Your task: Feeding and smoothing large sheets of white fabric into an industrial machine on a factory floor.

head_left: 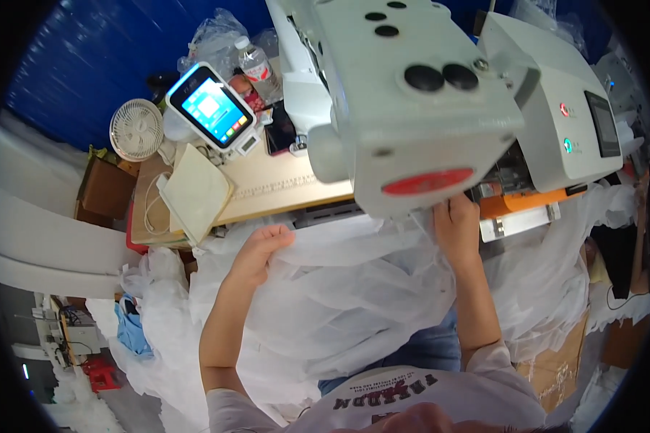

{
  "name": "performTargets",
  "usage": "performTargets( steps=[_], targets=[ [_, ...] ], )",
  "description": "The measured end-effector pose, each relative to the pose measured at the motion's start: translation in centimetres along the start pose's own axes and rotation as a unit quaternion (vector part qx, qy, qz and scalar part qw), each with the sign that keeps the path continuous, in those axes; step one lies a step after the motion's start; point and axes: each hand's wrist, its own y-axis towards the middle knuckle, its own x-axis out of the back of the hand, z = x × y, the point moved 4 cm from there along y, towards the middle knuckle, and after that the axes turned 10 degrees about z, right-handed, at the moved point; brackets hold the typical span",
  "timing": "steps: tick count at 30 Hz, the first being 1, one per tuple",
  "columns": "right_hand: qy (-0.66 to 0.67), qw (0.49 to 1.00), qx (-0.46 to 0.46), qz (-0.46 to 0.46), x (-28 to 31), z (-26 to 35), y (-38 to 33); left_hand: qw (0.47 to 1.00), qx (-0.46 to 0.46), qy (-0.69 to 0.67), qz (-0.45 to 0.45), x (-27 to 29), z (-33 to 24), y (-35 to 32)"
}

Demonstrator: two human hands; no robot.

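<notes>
White sheer fabric (pixel 339 285) spreads in loose folds over my lap and up to the edge of a sewing machine (pixel 419 144). My left hand (pixel 260 252) is closed, thumb against curled fingers, pinching the fabric's upper edge left of the machine head. Close to the right underside of that head, my right hand (pixel 456 224) has its fingers bent down and closed on the fabric's right part. Its fingertips are partly hidden. The machine head also covers the needle area from view.
Left of the machine, a wooden tabletop (pixel 282 191) carries a lit control screen (pixel 211 107), a phone (pixel 280 130), a bottle (pixel 256 68) and a cream-coloured pad (pixel 195 191). A small fan (pixel 136 130) stands farther left. A white control box (pixel 556 94) with lit buttons is at right, above an orange part (pixel 520 203).
</notes>
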Motion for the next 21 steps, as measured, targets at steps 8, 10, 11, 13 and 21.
performTargets(
  steps=[8, 10, 11, 13, 21],
  targets=[
    [0.036, 0.998, -0.041, 0.018, -0.9, -1.6, -1.4, 0.959, -0.155, 0.171, -0.165, 3.7, 3.0, -4.4],
    [-0.014, 1.000, 0.020, 0.000, -0.2, -1.6, -0.7, 0.947, -0.135, 0.213, -0.197, 5.4, 4.6, -6.7],
    [-0.061, 0.995, 0.083, -0.018, 0.5, -1.6, -0.2, 0.943, -0.121, 0.236, -0.203, 5.8, 5.2, -8.2],
    [-0.109, 0.984, 0.138, -0.028, 1.2, -2.4, 0.1, 0.932, -0.083, 0.282, -0.211, 6.5, 6.2, -10.0],
    [0.019, 0.998, -0.034, 0.043, 0.2, -2.7, -2.9, 0.977, 0.027, 0.210, 0.021, 6.0, 6.8, -21.4]
  ],
)
